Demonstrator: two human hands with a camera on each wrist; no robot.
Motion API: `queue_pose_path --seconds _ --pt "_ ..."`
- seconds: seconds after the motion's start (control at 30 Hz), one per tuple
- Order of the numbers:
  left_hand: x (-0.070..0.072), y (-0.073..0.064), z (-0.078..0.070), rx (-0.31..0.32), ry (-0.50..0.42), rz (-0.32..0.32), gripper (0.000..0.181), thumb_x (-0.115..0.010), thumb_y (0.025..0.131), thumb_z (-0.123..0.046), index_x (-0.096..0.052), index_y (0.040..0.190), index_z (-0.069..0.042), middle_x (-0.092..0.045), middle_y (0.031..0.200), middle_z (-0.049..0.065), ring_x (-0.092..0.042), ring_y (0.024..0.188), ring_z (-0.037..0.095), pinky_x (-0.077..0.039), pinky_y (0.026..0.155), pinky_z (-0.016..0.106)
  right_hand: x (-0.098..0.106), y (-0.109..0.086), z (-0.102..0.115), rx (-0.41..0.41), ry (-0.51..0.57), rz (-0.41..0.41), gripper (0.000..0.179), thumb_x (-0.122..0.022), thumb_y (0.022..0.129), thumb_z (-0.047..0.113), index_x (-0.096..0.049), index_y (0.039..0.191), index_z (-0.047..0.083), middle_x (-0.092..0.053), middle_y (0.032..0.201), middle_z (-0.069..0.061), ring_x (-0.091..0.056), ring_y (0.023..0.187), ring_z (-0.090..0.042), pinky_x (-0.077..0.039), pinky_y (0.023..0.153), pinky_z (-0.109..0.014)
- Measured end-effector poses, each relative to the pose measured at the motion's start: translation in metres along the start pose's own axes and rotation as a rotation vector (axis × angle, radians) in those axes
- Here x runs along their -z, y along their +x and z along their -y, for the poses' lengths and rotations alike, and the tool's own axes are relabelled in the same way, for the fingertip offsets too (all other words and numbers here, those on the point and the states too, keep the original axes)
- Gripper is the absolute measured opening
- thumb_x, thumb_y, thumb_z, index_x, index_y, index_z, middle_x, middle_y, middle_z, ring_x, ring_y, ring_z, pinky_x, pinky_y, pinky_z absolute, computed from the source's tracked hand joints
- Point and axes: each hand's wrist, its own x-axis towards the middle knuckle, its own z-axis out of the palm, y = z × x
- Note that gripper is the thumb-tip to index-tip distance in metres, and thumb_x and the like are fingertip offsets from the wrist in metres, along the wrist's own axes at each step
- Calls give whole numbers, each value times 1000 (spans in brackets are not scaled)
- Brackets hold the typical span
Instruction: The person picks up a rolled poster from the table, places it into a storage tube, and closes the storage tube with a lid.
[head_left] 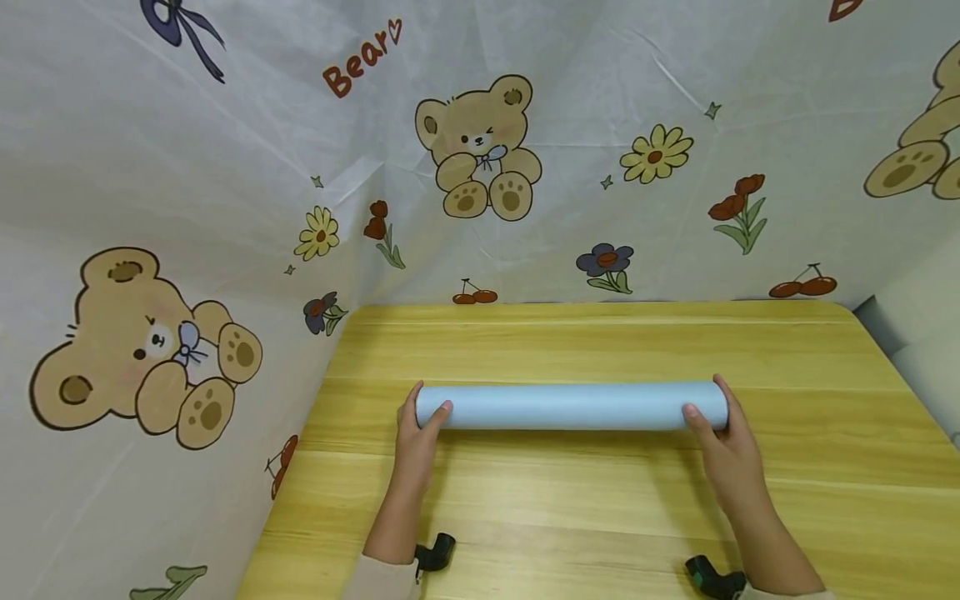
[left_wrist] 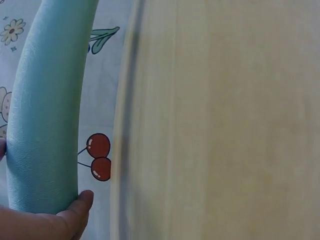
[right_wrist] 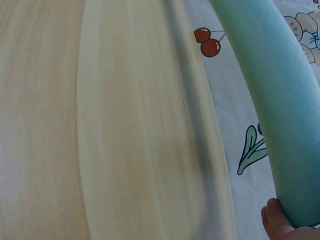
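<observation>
A long light-blue roll with a finely textured surface lies crosswise between the two hands, over the wooden table. At its left end the left hand grips it, thumb on the near side and fingers round the far side. The right hand grips the right end in the same way. In the left wrist view the roll runs up from the thumb and fingers. Fingers of the right hand show at the lower end of the roll in the right wrist view.
A pale sheet printed with bears, flowers and cherries hangs behind the table and along its left side. Dark wrist-worn devices sit on both wrists. The table's right edge slopes away towards pale material at the right.
</observation>
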Motion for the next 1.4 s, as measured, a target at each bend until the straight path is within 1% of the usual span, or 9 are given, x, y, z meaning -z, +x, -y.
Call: queue_pose_path --seconds 0.1,0.3,0.57,0.77,0.9,0.97,1.03,1.13,1.4 --pt "0 1 3 12 37 11 80 -67 97 -42 -23 162 -27 -14 168 10 -20 153 39 -27 122 58 -2 1 0 -34 -25 5 71 -49 105 42 -3 159 47 -17 166 -19 -31 146 -22 -36 87 4" --pt "2 5 7 58 68 52 83 -65 99 -39 -16 163 -27 -13 169 13 -17 155 39 -24 123 59 -5 3 -3 -77 -43 22 74 -50 104 47 0 159 47 -12 169 -18 -25 150 -34 -34 86 3" --pt "6 10 7 89 153 108 86 -66 99 -36 -10 164 -27 -8 170 18 -12 155 42 -20 123 62 -7 9 -14 -112 -26 84 80 -49 104 46 4 163 34 -6 170 -18 -17 154 -37 -31 91 4" --pt "12 13 7 94 217 183 88 -64 100 -36 -5 164 -25 -7 170 20 -11 156 41 -18 124 60 -4 14 -19 -104 -33 142 83 -49 105 46 8 163 28 1 170 -20 -8 155 -40 -27 98 2" --pt "16 16 5 96 262 229 87 -61 102 -38 -1 164 -27 -4 170 19 -8 157 40 -15 125 59 -1 16 -20 -114 -57 196 86 -48 104 49 12 162 28 6 169 -21 -4 155 -43 -23 116 -14" --pt "18 18 5 100 278 246 86 -59 102 -39 0 164 -29 -1 170 19 -6 157 39 -14 125 60 0 16 -20 -114 -60 222 88 -49 104 49 14 162 26 9 169 -23 0 155 -44 -18 125 -32" --pt "20 19 6 98 277 266 86 -58 103 -38 2 164 -30 2 170 19 -4 157 40 -14 125 60 1 17 -19 -117 -69 241 90 -49 104 50 15 162 25 10 168 -24 1 154 -46 -13 126 -50" --pt "22 22 7 94 270 288 85 -57 104 -37 4 163 -30 4 170 19 -3 157 40 -13 125 60 2 18 -19 -108 -65 268 92 -50 104 50 17 161 23 11 167 -25 4 154 -48 -9 121 -66" --pt "23 24 9 89 259 286 85 -56 104 -39 5 163 -32 3 170 18 -4 157 40 -13 124 62 4 21 -20 -119 -85 301 95 -51 103 52 19 160 25 13 167 -26 1 153 -50 -15 118 -69"
